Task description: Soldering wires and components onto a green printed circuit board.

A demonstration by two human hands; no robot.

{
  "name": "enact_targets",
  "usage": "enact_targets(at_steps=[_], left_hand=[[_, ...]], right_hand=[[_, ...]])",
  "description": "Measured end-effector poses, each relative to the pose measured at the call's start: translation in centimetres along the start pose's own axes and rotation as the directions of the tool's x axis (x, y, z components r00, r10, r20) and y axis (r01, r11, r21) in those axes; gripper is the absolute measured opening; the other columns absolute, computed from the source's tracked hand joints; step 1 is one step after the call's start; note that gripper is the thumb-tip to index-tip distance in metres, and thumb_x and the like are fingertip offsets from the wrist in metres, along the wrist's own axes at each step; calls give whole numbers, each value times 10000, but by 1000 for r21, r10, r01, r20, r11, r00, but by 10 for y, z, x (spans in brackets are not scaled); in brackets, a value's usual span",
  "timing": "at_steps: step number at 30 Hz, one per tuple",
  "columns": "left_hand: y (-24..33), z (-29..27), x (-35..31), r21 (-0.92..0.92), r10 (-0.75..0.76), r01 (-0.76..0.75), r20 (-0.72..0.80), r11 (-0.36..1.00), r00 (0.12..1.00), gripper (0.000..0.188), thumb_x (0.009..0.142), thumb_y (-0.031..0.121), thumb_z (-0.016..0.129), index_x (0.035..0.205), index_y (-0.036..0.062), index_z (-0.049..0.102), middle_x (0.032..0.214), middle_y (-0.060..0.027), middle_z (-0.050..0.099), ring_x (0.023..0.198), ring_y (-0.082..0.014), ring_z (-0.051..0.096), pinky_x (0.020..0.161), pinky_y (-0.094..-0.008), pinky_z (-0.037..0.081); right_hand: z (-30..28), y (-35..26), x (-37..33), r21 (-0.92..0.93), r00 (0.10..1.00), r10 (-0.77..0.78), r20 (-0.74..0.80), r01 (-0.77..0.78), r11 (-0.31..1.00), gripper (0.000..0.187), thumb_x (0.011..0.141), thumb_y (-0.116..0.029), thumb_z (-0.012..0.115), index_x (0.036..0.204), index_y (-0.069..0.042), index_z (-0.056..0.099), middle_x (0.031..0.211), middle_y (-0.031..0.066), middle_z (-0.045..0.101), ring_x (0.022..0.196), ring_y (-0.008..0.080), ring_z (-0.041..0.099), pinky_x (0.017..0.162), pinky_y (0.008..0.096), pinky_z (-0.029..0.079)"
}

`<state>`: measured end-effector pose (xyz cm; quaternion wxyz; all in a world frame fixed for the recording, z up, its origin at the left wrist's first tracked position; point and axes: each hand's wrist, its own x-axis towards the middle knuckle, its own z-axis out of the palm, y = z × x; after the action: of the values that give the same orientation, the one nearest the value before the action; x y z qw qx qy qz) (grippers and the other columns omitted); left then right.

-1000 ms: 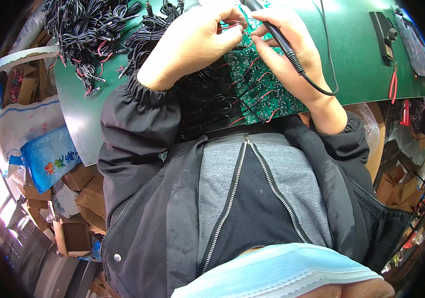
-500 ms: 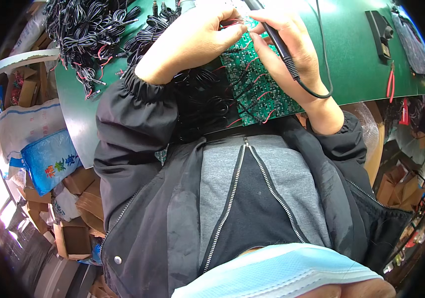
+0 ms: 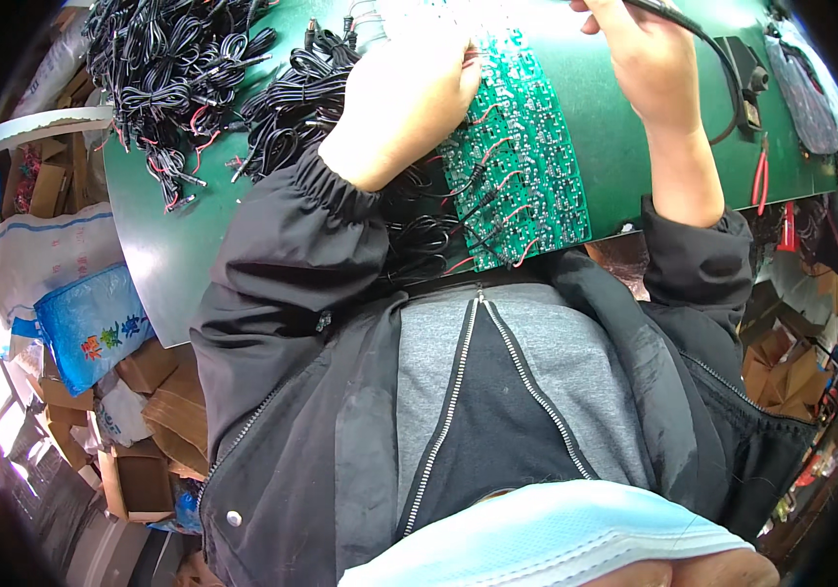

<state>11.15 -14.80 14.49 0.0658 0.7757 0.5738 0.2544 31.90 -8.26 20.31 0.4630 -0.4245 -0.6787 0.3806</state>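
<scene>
My left hand is closed at the left edge of a green circuit board panel, its fingertips pinching a thin red wire. The fingers partly hide that wire. Short red leads and black cables run onto the panel's left side, which is dense with small parts. Over to the right and clear of the panel, my right hand is closed around the black handle of a soldering iron. The iron's tip lies beyond the top edge of the picture.
Bundled black cables with red wire ends are heaped at the left of the green table; another bundle lies nearer my left hand. A black holder, red-handled pliers and a plastic bag are at right. Cardboard boxes stand below left.
My right hand has swung up and right with the soldering iron, away from the panel, uncovering more of it. My left hand has shifted slightly right and down, staying at the panel's left edge.
</scene>
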Motion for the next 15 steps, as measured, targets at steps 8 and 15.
enact_targets(at_steps=[8, 15], left_hand=[[3, 2, -1, 1, 59, -59, -40, 998, 997, 187, 940, 260, 653, 979, 79, 681, 853, -151, 701, 776, -329, 714, 680, -428, 571], [11, 0, -5, 14, 116, -115, -125, 993, 985, 163, 907, 242, 676, 935, 81, 680, 778, -120, 685, 721, -297, 708, 623, -407, 568]], right_hand=[[24, 5, 22, -129, 981, -103, 166, 125, 984, 129, 997, -89, 652, 1082, 2, 685, 903, 28, 689, 794, 82, 608, 712, 257, 498], [23, 1, 19, -118, 981, -84, 177, 106, 987, 119, 988, -67, 654, 1083, -1, 682, 904, 31, 688, 795, 79, 607, 710, 254, 497]])
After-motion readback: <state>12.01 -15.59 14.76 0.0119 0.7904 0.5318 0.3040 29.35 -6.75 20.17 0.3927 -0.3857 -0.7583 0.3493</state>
